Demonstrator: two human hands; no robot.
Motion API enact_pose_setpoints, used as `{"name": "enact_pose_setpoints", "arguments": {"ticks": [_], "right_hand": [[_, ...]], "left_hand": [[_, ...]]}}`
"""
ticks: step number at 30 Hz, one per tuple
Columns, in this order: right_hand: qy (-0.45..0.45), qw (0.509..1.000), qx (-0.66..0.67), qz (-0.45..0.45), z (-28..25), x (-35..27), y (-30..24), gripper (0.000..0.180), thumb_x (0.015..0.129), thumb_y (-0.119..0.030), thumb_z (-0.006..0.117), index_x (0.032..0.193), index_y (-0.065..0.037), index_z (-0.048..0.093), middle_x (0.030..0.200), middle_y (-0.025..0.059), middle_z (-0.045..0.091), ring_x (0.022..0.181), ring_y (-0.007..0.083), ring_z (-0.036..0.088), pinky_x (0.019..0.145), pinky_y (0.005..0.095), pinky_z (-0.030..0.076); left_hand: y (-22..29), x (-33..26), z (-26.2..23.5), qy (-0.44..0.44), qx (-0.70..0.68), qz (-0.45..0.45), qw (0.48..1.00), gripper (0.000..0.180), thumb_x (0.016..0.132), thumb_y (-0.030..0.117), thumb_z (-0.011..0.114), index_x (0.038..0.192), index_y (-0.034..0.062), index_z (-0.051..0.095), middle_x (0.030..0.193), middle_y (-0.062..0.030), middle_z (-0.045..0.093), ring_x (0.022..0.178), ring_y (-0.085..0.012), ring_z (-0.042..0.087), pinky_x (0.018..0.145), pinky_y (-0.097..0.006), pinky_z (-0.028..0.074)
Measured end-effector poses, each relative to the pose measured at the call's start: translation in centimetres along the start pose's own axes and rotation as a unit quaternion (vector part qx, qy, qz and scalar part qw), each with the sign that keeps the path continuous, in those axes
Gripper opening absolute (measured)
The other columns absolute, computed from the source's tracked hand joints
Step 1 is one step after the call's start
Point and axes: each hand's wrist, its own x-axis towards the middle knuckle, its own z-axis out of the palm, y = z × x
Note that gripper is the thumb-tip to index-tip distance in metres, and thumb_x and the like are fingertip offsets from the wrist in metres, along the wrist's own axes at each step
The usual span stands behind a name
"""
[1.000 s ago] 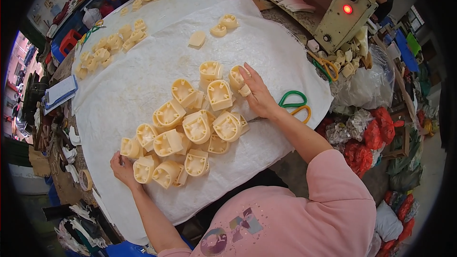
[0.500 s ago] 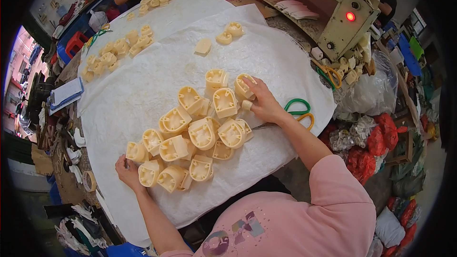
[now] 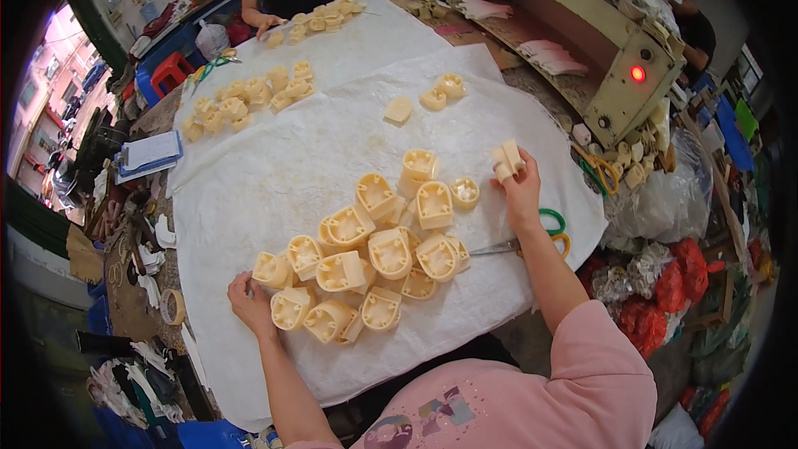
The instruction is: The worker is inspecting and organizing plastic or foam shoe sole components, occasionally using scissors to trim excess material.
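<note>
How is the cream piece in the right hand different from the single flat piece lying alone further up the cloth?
The held piece is lifted off the white cloth by the right hand; the lone piece lies flat, untouched. The held one looks blockier, the lone one flatter. Both are cream.

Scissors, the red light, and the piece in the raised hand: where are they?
Scissors (image 3: 550,227): head view, on the green and yellow handle loops.
Red light (image 3: 637,74): head view, on its glowing middle.
Cream piece (image 3: 508,160): head view, on its top, above the right hand's fingers.
</note>
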Motion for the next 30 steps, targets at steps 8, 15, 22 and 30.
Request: {"name": "enact_pose_setpoints", "arguments": {"ticks": [8, 15, 22, 30], "right_hand": [[-0.151, 0.934, -0.268, -0.181, 0.8, -2.4, 2.3, 0.055, 0.075, 0.001, 0.062, 0.127, -0.006, 0.049, 0.124, 0.0157, 0.051, 0.112, 0.0273, 0.054, 0.092, 0.0333, 0.046], [-0.187, 0.797, -0.49, -0.301, 1.5, -3.0, 1.2, 0.058, 0.069, -0.002, 0.065, 0.125, -0.005, 0.051, 0.127, 0.0192, 0.047, 0.111, 0.034, 0.051, 0.091, 0.0362, 0.047], [-0.176, 0.852, -0.422, -0.255, 1.7, -2.8, 0.8, 0.059, 0.068, -0.002, 0.065, 0.124, -0.004, 0.05, 0.123, 0.0188, 0.05, 0.109, 0.0335, 0.054, 0.09, 0.0369, 0.047], [-0.052, 0.996, -0.058, -0.052, 0.5, -0.9, 1.0, 0.06, 0.079, -0.002, 0.065, 0.132, -0.003, 0.038, 0.118, 0.011, 0.054, 0.101, 0.0176, 0.057, 0.083, 0.0284, 0.05]], "left_hand": [[-0.8, -0.1, 0.5, -0.001, -0.009, 0.027, 1.0, 0.019, 0.078, -0.001, 0.053, 0.094, -0.001, 0.063, 0.105, -0.0153, 0.058, 0.099, -0.029, 0.057, 0.086, -0.036, 0.049], [-0.8, -0.2, 0.4, 0.011, -0.014, 0.023, 1.0, 0.018, 0.078, -0.002, 0.054, 0.094, -0.001, 0.063, 0.106, -0.0158, 0.058, 0.101, -0.0296, 0.057, 0.087, -0.036, 0.048], [-0.4, -0.1, 0.5, 0.014, -0.015, 0.027, 0.999, 0.018, 0.078, -0.004, 0.054, 0.093, -0.0008, 0.063, 0.105, -0.0162, 0.059, 0.103, -0.0306, 0.056, 0.088, -0.037, 0.049], [-0.1, -0.3, 0.2, 0.021, -0.01, 0.029, 0.999, 0.02, 0.076, -0.005, 0.054, 0.093, -0.0008, 0.063, 0.103, -0.0167, 0.06, 0.101, -0.0308, 0.056, 0.087, -0.037, 0.049]]}}
